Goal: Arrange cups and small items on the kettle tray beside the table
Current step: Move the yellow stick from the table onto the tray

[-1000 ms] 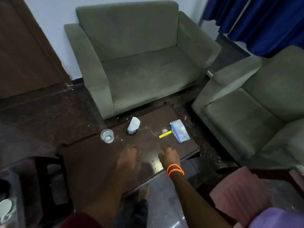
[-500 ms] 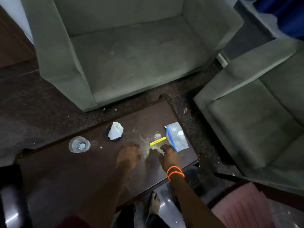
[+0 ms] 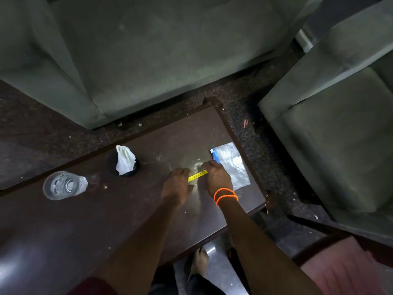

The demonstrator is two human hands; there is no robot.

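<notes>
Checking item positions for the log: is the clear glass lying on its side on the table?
No, the glass stands upright on the table, its round open mouth facing up.

Dim, soft motion blur — glare on table (image 3: 12, 271), edges warped.

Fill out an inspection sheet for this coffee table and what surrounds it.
Surface: dark brown wooden coffee table, dusty, with pale smears near the hands.
Job's things: clear drinking glass upright near the far left edge; small yellow paper sachet flat between the hands; kettle tray not in view.
Clutter: crumpled white tissue standing in a dark round holder; clear plastic pouch with blue strip lying flat at the right end.
Hands: left hand at the sachet's left end, right hand at its right end; grip unclear.
Cables: nothing seen.
Surroundings: two grey-green upholstered sofas, speckled dark floor with crumbs.
</notes>
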